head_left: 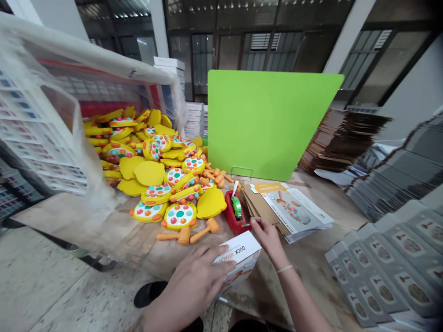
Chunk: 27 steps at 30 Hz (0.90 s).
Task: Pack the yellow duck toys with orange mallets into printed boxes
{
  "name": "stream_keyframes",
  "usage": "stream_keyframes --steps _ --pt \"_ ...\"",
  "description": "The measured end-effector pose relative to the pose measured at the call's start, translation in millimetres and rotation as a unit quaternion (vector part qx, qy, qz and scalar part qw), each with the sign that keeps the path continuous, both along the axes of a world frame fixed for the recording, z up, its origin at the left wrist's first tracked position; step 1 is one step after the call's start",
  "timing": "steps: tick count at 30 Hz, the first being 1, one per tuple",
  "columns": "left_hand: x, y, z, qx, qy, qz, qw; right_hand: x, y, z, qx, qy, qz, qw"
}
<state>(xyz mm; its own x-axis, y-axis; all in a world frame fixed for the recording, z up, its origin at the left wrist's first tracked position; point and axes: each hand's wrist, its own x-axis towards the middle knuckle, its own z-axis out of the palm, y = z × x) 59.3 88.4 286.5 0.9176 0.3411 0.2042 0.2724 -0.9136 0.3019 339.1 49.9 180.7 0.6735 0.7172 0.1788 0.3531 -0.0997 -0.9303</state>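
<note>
A white toy box printed "DUCK WHACK" stands near the table's front edge. My left hand lies over its left side and top, fingers closed on it. Just beyond the box is a red tape dispenser holding a green-cored roll of tape. My right hand pinches at the dispenser's cutting edge, where the tape end is; the strip itself is barely visible. Two orange toy hammers lie left of the dispenser, beside yellow duck-shaped toys with coloured dots.
A tipped white crate spills more yellow toys onto the table at left. A green board stands upright at the back. Flat printed cartons lie right of the dispenser. Stacked boxes line the right side, with cardboard piles behind.
</note>
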Motion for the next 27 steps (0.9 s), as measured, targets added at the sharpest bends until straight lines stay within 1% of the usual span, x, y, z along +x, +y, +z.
stream_keyframes --steps 2,4,7,10,13,16,18,22,24,27 --pt "-1 -4 -4.4 0.017 -0.023 0.017 0.999 2 17 -1.4 -0.059 -0.015 0.013 0.998" --pt "-3 -5 -7.6 0.035 -0.036 0.042 0.998 4 26 -3.5 -0.107 -0.022 0.019 0.994" --pt "-5 -5 -9.9 0.043 -0.03 0.079 0.996 5 34 -7.4 -0.137 -0.007 0.02 0.99" --pt "-3 -3 -11.1 0.036 -0.015 0.098 0.994 6 38 -10.0 -0.123 0.027 0.016 0.992" --pt "0 -5 -12.6 0.039 -0.018 0.117 0.992 3 37 -10.7 -0.088 0.067 0.004 0.994" --pt "1 -7 -13.0 0.039 -0.028 0.121 0.991 -3 24 -13.4 -0.047 0.111 -0.016 0.993" --pt "1 -7 -13.1 0.036 -0.031 0.119 0.992 -11 12 -18.5 -0.025 0.15 -0.026 0.988" --pt "0 -6 -15.4 0.034 -0.024 0.121 0.992 -28 -6 -34.0 -0.002 0.256 -0.019 0.967" --pt "0 -6 -16.6 0.041 -0.014 0.122 0.992 -35 -6 -41.0 0.003 0.313 -0.01 0.95" --pt "0 -5 -16.2 0.052 -0.002 0.119 0.991 -43 2 -47.6 0.008 0.38 -0.001 0.925"
